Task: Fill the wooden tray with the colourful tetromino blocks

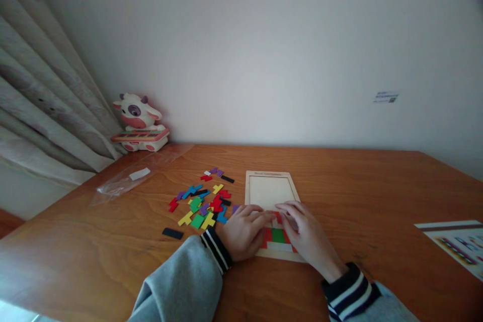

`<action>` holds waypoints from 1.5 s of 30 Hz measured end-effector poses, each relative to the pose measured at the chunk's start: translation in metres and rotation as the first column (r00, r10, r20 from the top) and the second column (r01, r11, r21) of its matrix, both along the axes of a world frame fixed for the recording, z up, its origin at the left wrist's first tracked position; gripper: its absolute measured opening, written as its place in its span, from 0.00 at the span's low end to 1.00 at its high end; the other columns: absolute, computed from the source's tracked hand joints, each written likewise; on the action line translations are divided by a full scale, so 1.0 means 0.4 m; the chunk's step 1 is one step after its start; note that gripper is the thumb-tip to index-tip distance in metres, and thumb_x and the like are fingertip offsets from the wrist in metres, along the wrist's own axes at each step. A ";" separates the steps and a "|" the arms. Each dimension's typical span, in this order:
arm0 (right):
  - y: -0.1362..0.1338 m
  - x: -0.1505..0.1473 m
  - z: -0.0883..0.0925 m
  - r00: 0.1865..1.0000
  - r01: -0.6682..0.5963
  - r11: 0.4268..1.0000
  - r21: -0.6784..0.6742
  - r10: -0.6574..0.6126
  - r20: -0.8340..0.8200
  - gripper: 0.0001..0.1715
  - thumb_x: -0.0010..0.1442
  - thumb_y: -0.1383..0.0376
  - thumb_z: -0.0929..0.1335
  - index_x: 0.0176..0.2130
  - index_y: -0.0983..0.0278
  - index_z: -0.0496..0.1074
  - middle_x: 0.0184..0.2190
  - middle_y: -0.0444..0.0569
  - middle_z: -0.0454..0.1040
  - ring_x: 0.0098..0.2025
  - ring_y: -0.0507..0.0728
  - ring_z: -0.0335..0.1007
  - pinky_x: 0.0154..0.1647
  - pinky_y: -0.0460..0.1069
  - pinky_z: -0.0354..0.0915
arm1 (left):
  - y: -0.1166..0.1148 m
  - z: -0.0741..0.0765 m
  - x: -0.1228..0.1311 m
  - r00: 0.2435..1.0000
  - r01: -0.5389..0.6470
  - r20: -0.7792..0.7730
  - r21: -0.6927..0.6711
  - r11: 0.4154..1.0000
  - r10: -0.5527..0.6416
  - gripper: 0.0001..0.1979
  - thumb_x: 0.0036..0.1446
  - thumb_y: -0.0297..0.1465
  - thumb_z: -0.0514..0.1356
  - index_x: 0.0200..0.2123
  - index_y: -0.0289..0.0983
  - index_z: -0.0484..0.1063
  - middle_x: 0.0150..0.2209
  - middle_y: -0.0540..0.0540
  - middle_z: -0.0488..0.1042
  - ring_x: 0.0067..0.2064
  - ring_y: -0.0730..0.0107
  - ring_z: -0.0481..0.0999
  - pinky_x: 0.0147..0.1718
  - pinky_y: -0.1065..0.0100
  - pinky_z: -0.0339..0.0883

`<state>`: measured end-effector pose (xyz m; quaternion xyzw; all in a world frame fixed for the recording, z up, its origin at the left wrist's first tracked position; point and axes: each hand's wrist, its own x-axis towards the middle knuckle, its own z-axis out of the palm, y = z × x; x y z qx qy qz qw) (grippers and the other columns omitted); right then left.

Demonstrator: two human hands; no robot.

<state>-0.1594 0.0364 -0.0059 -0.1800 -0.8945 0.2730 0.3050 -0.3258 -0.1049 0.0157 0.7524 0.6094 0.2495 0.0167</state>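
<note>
A pale wooden puzzle board [268,189] lies in front of me, its upper half bare. Red, green and white pieces fill part of the lower half, among them a green piece [278,235] and a white piece [279,246]. Over the board's left edge, my left hand [246,230] is closed, its fingertips at a red puzzle piece [277,217] lying in the tray. From the right, my right hand [306,231] curls its thumb and fingers around the same red piece. The fingers cover part of the piece and its neighbours.
Loose coloured pieces [196,205] lie scattered left of the board, with a black strip [172,233] nearer me. Behind them are a clear plastic bag [124,181] and a cow-shaped toy keyboard [140,123] by the curtain. A printed sheet [458,244] lies at right.
</note>
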 end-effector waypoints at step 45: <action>0.005 -0.003 -0.016 0.999 0.007 1.000 -0.004 -0.007 0.050 0.09 0.63 0.67 0.65 0.42 0.61 0.74 0.41 0.52 0.72 0.45 0.61 0.70 0.49 0.58 0.68 | 0.010 -0.017 0.017 0.995 0.058 0.078 -0.036 0.998 -0.055 0.29 0.56 0.20 0.52 0.62 0.39 0.60 0.55 0.42 0.71 0.56 0.59 0.67 0.58 0.58 0.64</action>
